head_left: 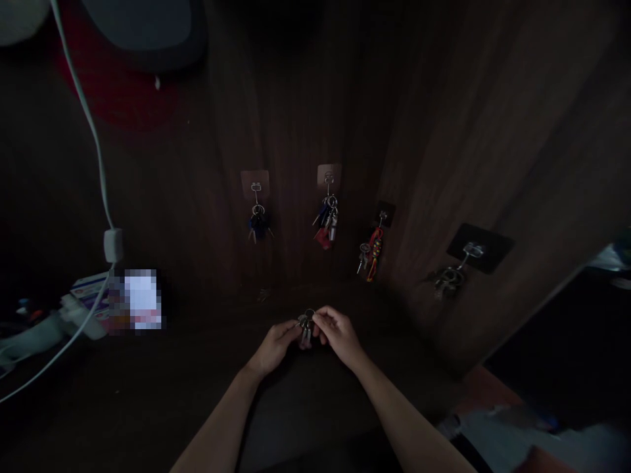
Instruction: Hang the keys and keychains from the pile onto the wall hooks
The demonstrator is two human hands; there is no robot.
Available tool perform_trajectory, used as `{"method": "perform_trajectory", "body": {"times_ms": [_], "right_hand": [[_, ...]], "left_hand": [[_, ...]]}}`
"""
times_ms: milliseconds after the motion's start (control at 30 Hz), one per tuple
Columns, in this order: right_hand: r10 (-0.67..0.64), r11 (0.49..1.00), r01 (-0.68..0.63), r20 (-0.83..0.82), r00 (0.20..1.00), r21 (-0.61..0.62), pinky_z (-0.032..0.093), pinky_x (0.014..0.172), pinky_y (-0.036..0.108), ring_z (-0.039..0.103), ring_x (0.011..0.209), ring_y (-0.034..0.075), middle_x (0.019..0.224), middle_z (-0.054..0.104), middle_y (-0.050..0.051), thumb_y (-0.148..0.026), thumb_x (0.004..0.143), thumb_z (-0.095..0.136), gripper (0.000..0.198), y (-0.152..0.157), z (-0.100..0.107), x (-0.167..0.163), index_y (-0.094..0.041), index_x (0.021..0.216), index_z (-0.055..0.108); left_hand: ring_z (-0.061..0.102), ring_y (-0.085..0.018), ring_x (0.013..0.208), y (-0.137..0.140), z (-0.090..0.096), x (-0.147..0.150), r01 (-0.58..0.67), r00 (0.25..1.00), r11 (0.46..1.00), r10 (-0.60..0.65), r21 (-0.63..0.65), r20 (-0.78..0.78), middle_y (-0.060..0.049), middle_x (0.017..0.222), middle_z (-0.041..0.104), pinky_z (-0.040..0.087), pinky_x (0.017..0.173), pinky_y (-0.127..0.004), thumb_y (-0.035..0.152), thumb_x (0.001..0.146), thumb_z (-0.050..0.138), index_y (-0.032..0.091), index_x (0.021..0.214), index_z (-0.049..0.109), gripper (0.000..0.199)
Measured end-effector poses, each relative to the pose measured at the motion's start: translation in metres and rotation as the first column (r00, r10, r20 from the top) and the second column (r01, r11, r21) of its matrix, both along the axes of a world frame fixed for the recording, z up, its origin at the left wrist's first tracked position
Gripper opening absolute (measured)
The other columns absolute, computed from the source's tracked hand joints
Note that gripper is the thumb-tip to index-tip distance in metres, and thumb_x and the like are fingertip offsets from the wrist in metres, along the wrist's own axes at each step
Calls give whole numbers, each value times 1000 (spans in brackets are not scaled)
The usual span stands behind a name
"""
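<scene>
A bunch of keys [306, 334] on a metal ring is held between my two hands, low in front of the dark wooden panel. My left hand [274, 347] pinches the bunch from the left side with thumb and fingers. From the right, my right hand [337, 334] grips the ring near its top. Several silver keys dangle below the fingers. Just beyond my hands, a few small loose keys [264, 295] seem to lie on the dark surface, too dim to make out well.
Key bunches hang from adhesive hooks: one with blue keys [257, 225], one with a red tag [323, 237], one with a braided cord [376, 253], another [448, 281] on the right panel. At left are a white cable [93, 125] with an inline switch [113, 246] and boxes [91, 289].
</scene>
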State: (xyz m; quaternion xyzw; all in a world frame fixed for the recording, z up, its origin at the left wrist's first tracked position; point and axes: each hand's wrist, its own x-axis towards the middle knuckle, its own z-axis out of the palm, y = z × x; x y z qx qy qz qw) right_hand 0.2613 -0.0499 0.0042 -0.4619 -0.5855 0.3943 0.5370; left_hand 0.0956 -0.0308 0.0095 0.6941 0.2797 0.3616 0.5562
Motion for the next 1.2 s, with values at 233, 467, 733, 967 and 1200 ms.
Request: {"method": "perform_trajectory", "body": {"times_ms": [233, 467, 733, 967, 1200], "right_hand": [[5, 1000, -5, 7, 1000, 3, 32, 41, 20, 43, 39, 7, 53, 54, -4, -49, 80, 52, 31, 1, -2, 0, -18, 74, 53], [-19, 1000, 19, 25, 1000, 4, 33, 40, 20, 43, 39, 7, 52, 54, -4, -50, 79, 52, 32, -1, 1, -1, -19, 72, 53], [-62, 998, 62, -18, 998, 15, 33, 41, 21, 42, 40, 7, 53, 54, -4, -50, 79, 52, 32, -1, 1, 2, -19, 72, 52], [-218, 970, 218, -10, 976, 107, 37, 43, 22, 47, 44, 10, 56, 53, -3, -51, 81, 49, 31, 0, 2, 12, -20, 73, 51], [-368, 911, 359, 8, 930, 204, 39, 45, 22, 48, 49, 11, 62, 55, -1, -45, 84, 48, 25, -12, 27, 34, -21, 78, 50]], "left_hand": [[58, -16, 62, 2, 1, -3, 18, 998, 994, -12, -109, 54, -5, 66, 66, 45, 66, -30, 37, 85, 44, 11, 79, 65, 34], [58, -17, 60, 2, 1, -3, -5, 999, 992, 11, -127, 49, -5, 65, 67, 45, 65, -30, 38, 83, 44, 12, 78, 64, 34], [59, -17, 62, 3, -2, -5, -94, 994, 991, 98, -97, 38, -4, 65, 67, 46, 68, -31, 39, 86, 41, 11, 93, 64, 37], [57, -15, 59, 4, -4, -4, -172, 985, 984, 171, -44, -23, -1, 60, 64, 45, 65, -28, 46, 85, 43, 13, 92, 64, 39], [56, -15, 60, 2, -2, -3, -202, 976, 979, 202, 7, -78, 0, 60, 62, 45, 64, -26, 47, 82, 50, 16, 90, 65, 35]]}}
